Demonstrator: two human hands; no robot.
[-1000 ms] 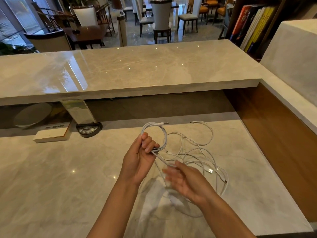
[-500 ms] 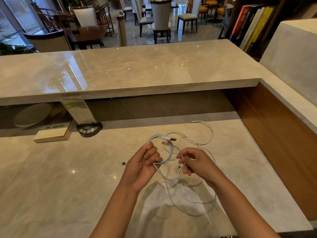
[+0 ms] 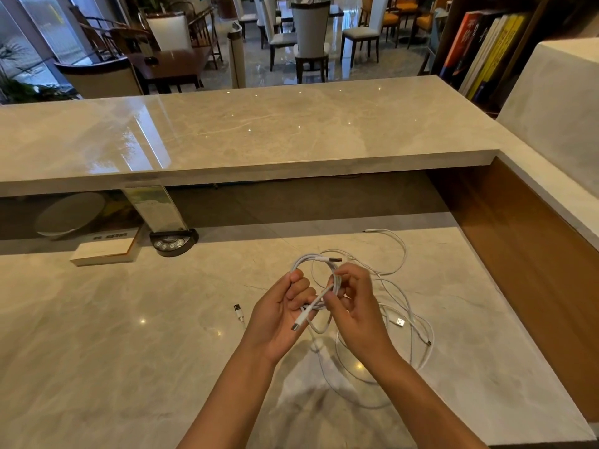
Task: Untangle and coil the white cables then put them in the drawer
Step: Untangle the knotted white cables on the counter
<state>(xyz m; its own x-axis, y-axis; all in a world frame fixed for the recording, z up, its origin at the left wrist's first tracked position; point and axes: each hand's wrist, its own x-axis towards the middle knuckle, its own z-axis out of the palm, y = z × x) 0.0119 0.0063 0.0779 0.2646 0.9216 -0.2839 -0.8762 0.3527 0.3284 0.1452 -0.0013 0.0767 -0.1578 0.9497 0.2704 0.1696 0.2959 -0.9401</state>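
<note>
My left hand (image 3: 281, 315) grips a small coil of white cable (image 3: 316, 258) above the marble desk (image 3: 129, 335). My right hand (image 3: 355, 306) pinches the same coil from the right side, wrapping a strand across it. One plug end (image 3: 296, 325) pokes out below my left fingers. A loose tangle of white cables (image 3: 408, 322) lies on the desk to the right of and under my hands, with a USB plug (image 3: 399, 321) showing. A separate plug end (image 3: 238, 310) lies left of my left hand. No drawer is in view.
A raised marble counter (image 3: 259, 131) runs across the back, with a wooden side wall (image 3: 531, 254) on the right. A white box (image 3: 103, 249), a sign holder (image 3: 155, 209) and a round black device (image 3: 173, 243) stand at the back left of the desk.
My right hand rose from the loose cables to the coil and now pinches it. The coil has grown tighter and a cable end now lies on the desk at the left.
</note>
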